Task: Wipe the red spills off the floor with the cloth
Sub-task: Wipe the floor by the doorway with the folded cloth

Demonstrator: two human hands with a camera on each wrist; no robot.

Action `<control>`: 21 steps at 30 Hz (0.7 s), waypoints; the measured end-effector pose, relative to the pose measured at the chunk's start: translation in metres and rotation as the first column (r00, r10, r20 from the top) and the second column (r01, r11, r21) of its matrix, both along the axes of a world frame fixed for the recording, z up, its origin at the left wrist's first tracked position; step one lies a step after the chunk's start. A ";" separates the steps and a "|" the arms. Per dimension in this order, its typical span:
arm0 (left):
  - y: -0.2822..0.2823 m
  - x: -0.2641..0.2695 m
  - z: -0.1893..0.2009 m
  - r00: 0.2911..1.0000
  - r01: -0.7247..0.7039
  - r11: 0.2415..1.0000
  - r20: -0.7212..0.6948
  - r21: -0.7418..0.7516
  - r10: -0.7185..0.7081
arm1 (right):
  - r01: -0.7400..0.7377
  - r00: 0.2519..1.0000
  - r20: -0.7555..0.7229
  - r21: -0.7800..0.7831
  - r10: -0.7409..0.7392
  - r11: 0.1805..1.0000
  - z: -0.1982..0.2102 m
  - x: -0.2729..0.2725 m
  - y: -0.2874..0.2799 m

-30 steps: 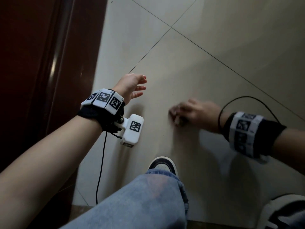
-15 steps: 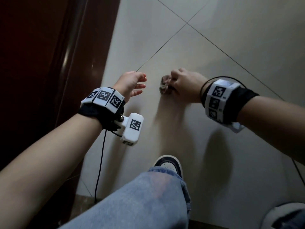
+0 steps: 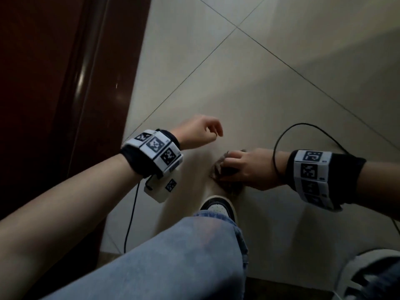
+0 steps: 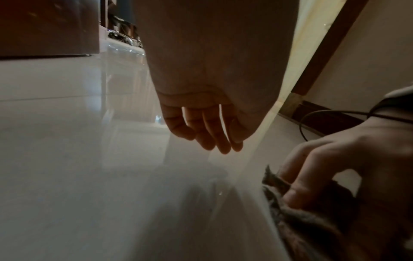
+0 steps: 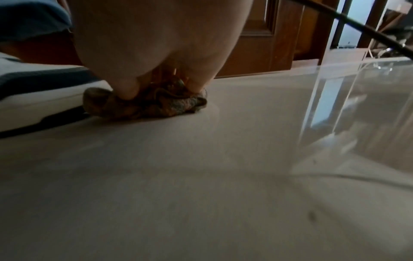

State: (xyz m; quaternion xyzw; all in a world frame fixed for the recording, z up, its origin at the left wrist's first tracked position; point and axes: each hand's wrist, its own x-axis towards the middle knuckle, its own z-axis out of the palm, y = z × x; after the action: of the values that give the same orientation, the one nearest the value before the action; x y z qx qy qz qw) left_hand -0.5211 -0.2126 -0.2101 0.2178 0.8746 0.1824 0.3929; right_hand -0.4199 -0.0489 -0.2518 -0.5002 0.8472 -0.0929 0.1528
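A crumpled brownish-grey cloth lies bunched on the pale tiled floor, just ahead of my left shoe. My right hand grips it from above and presses it onto the tile; the right wrist view shows the cloth squeezed under the fingers. The left wrist view has that cloth at its right edge under the right hand. My left hand hovers above the floor to the left, fingers hanging loosely, holding nothing; its fingers dangle free. No red spill shows on the floor.
A dark red-brown wooden door runs along the left side. My left knee in blue jeans and left shoe sit close behind the cloth; the right shoe is at the lower right. A black cable loops over the right wrist.
My right hand has dragged the cloth back toward my shoe, down and to the right from where it was half a second ago. The left hand stays hovering, fingers now drooping more.
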 end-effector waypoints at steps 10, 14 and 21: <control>0.008 0.023 0.003 0.964 0.228 0.968 -0.114 -0.103 -0.240 | 0.345 0.910 0.329 -0.267 -0.251 0.900 -0.002 0.044 0.012; 0.021 0.031 0.003 0.963 0.236 0.972 -0.128 -0.016 -0.236 | 0.264 0.959 0.164 -0.231 -0.229 0.936 -0.005 0.059 0.011; 0.034 0.032 0.003 0.935 0.324 0.945 -0.140 -0.033 -0.326 | 0.215 0.966 -0.101 -0.204 -0.239 0.955 -0.017 0.090 0.012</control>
State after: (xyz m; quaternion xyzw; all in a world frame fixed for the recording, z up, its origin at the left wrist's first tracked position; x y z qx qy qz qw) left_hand -0.4891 -0.1789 -0.2070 0.3700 0.8534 0.0948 0.3546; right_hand -0.3296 -0.0374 -0.2684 -0.4164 0.8942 -0.1594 0.0392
